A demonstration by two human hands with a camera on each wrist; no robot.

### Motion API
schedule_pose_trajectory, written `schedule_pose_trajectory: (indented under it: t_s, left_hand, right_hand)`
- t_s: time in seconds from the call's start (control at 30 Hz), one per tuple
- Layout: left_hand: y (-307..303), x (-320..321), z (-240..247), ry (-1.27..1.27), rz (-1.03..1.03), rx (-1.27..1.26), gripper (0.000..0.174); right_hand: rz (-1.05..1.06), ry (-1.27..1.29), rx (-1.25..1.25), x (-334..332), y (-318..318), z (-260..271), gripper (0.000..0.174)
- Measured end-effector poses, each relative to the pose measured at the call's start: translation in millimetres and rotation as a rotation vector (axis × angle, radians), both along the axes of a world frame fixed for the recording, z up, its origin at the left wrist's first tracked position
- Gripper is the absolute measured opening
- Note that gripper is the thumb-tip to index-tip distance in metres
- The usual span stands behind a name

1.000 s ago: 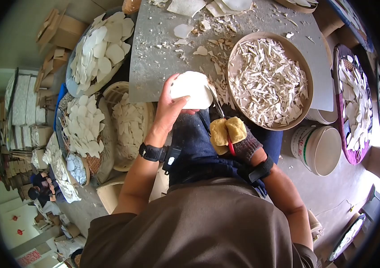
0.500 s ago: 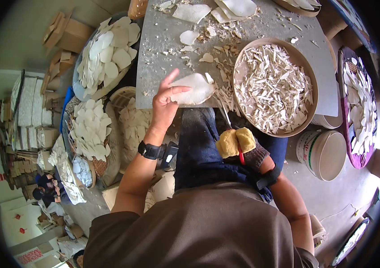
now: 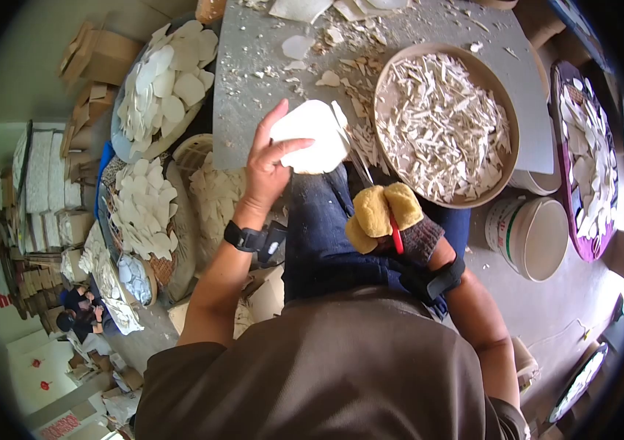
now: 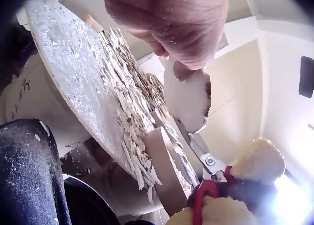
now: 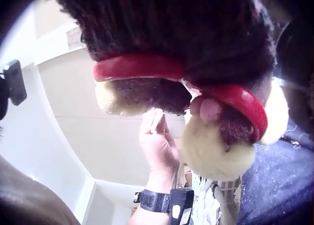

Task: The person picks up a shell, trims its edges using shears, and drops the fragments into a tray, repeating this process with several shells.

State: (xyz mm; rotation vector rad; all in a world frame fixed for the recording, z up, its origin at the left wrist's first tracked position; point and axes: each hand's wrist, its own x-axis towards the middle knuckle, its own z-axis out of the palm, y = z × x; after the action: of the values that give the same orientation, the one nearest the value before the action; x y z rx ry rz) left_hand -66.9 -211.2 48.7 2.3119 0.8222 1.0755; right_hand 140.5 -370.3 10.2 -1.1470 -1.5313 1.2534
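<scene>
My left hand [image 3: 266,167] pinches a flat white slice [image 3: 310,136] between thumb and fingers, just above the table's near edge. One side of the slice shows a brown rim in the left wrist view. A narrow strip [image 3: 339,114] stands out along its right edge. My right hand [image 3: 416,240], in a dark knitted glove with yellow foam pads [image 3: 374,209], grips red-handled scissors [image 4: 209,161]. Their blades [image 3: 360,169] reach up to the slice's right edge. In the right wrist view, gloved fingers run through the red handle loops [image 5: 140,68].
A round tray [image 3: 513,147] heaped with white strips sits on the grey table [image 3: 246,88], among scattered scraps. A white bucket [image 3: 539,242] stands at right. Baskets of slices [image 3: 143,209] crowd the left; another person [image 3: 81,308] is farther off.
The left hand has turned the slice, and its fingers have shifted from underneath to the left side. A strip now stands out at its right edge. The scissors stay beside it.
</scene>
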Motion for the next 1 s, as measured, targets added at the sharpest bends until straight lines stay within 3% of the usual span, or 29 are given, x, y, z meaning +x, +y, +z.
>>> schedule_pose_trajectory:
  t_s: [0.07,0.17,0.2,0.3,0.33,0.4,0.43,0.47,0.53,0.63,0.7,0.8,0.87,0.93,1.0]
  left_hand:
    - [1,0,1,-0.032,-0.046,-0.057,0.031]
    - [1,4,0,-0.042,-0.026,0.01,0.029]
    - [-1,4,1,-0.047,-0.01,0.043,0.029]
    - [-6,5,4,-0.035,0.118,-0.1,0.025]
    - [-6,3,-6,0.006,0.157,-0.151,0.034]
    - [-14,7,-5,-0.248,0.161,-0.565,0.041]
    - [-19,11,-3,-0.379,0.156,-0.771,0.045]
    - [-20,9,-2,-0.35,0.111,-0.876,0.058]
    - [-29,12,-1,-0.368,0.085,-0.984,0.056]
    - [-38,15,3,-0.38,0.049,-1.119,0.055]
    - [-41,16,7,-0.386,0.047,-1.191,0.055]
    - [-41,14,11,-0.398,0.064,-1.261,0.053]
    - [-43,14,9,-0.473,0.103,-1.214,0.051]
    - [-43,16,-5,-0.568,0.188,-1.112,0.051]
    - [-45,24,-23,-0.677,0.321,-0.954,0.053]
  right_hand:
    - [0.003,0.033,0.008,5,0,6,0.023]
    - [-0.145,0.694,-0.437,-8,-13,-5,0.021]
    - [-0.126,0.634,-0.269,-10,-12,-10,0.02]
    - [-0.199,0.519,-0.209,-11,-11,-17,0.018]
    - [-0.214,0.316,-0.138,-8,-6,-24,0.017]
    - [-0.265,-0.104,-0.004,-1,4,-34,0.016]
    - [-0.281,-0.329,0.18,3,7,-35,0.016]
    - [-0.303,-0.364,0.208,2,5,-35,0.016]
    - [-0.315,-0.367,0.346,-4,12,-11,0.017]
    - [-0.308,-0.359,0.313,-10,16,-24,0.019]
    - [-0.331,-0.044,0.09,-13,14,-47,0.019]
    - [-0.328,0.131,-0.002,-14,13,-69,0.02]
    - [-0.285,-0.035,0.116,-12,9,-72,0.022]
    - [-0.206,-0.385,0.333,-5,9,-39,0.024]
    - [-0.13,-0.46,0.294,-2,10,-12,0.023]
